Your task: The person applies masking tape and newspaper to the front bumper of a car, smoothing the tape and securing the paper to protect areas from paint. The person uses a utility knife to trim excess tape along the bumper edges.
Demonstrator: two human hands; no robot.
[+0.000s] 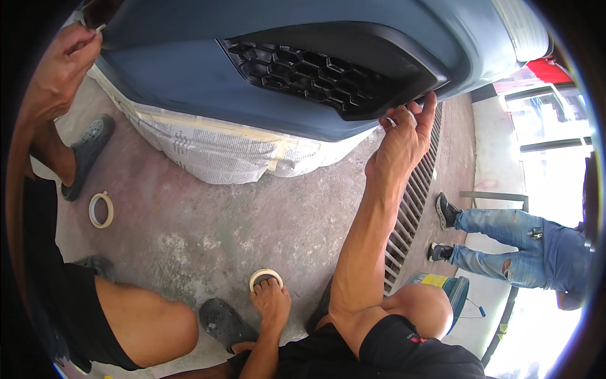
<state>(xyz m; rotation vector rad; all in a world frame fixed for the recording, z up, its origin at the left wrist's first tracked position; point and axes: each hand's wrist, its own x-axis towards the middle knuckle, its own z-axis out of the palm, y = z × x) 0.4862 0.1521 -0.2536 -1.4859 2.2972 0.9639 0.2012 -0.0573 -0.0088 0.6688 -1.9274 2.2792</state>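
Observation:
My right hand [407, 132] is raised to the lower corner of the black honeycomb grille [315, 76] on a blue-grey car bumper [183, 82]. Its index finger reaches the trim edge, and the other fingers curl around a small white strip [392, 121], whose kind is unclear. Low down near the floor, my left hand [273, 306] grips a cream masking tape roll [264, 273], fingers over its rim. Newspaper sheets [208, 148] are taped along the bumper's lower edge and hang beneath it.
A co-worker's hand [63, 69] pinches something small at the bumper's left end. Another tape roll [101, 210] lies on the concrete. Along the right runs a floor grate [413, 202]. Beyond it are a bucket [457, 294] and a standing person in jeans [505, 246].

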